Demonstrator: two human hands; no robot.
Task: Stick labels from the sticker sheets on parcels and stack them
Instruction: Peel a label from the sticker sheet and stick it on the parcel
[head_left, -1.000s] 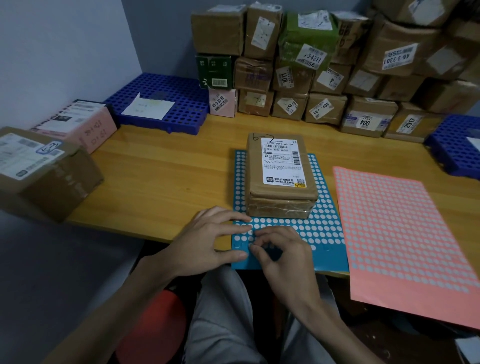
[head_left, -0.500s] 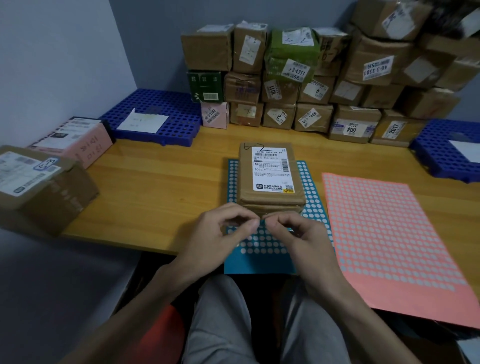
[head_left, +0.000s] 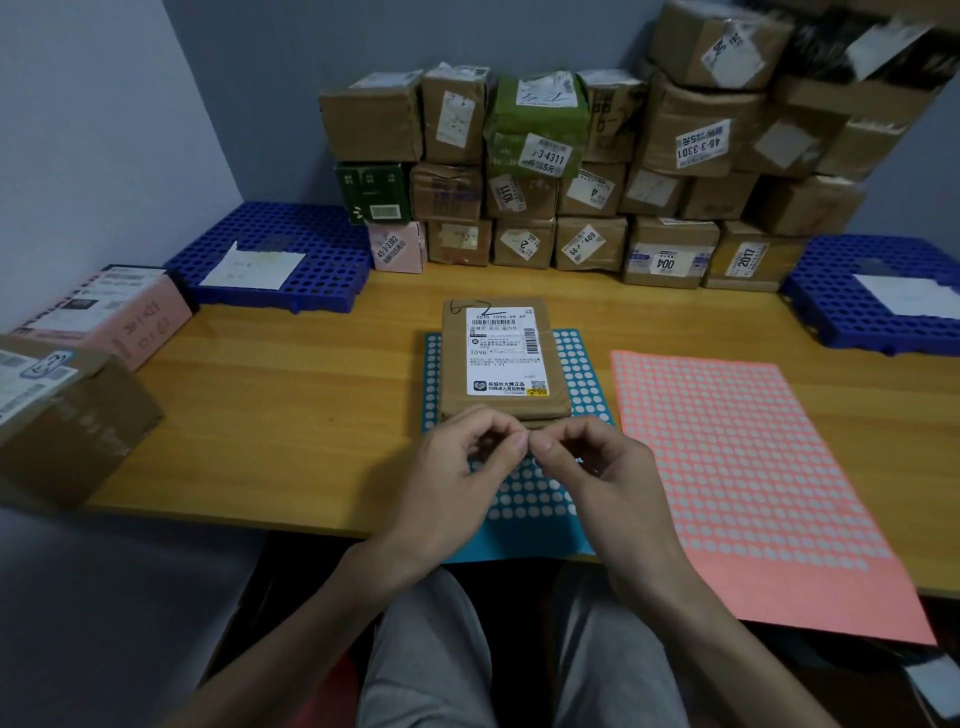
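A flat brown parcel (head_left: 457, 364) with a white shipping label lies on a blue sticker sheet (head_left: 584, 374) of white round dots at the table's middle. My left hand (head_left: 452, 483) and my right hand (head_left: 602, 478) hover just in front of the parcel's near edge, above the blue sheet. Thumb and forefinger tips of both hands meet in a pinch at one spot. Whatever small label sits between them is hidden by the fingertips. A pink sticker sheet (head_left: 737, 467) lies to the right.
Stacked parcels (head_left: 519, 171) line the back wall. Blue perforated trays sit at back left (head_left: 311, 260) and far right (head_left: 831, 312), each with a paper on it. A pink box (head_left: 119, 317) and a brown box (head_left: 67, 426) stand at the wooden table's (head_left: 285, 395) left edge.
Both hands rose off the blue sheet's near rows and came together, fingertips pinched, in front of the parcel. The view shifted slightly; the parcel and sheets stayed put.
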